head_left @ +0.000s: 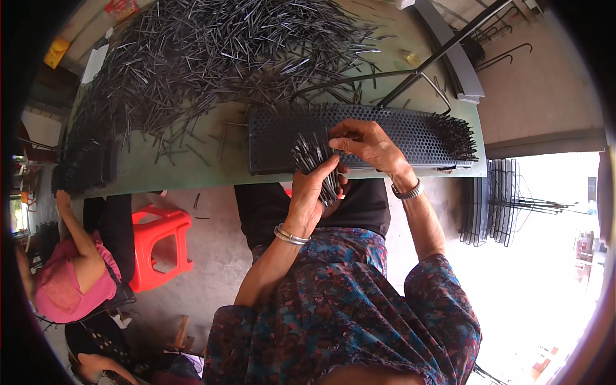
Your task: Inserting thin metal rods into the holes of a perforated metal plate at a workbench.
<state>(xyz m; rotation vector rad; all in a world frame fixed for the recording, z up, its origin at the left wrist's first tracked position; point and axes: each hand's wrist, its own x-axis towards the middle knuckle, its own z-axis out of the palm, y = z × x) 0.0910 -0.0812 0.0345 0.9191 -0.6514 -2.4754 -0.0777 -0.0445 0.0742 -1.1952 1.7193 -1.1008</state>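
Observation:
In my left hand is a bundle of thin dark rods, fingers wrapped round it, the rods standing up and fanning slightly at the top. Close beside the bundle's upper end, my right hand is closed in a pinch of thumb and forefinger on a thin dark rod, only partly visible. Both hands are over the front edge of a long black tray with rows of round holes. Many short rods stand upright in its right end, and more line its far side.
A big loose heap of dark rods covers the far part of the green table. A metal bar frame slants over the tray's right half. At left, a person in pink sits near a red stool. Wire racks stand at right.

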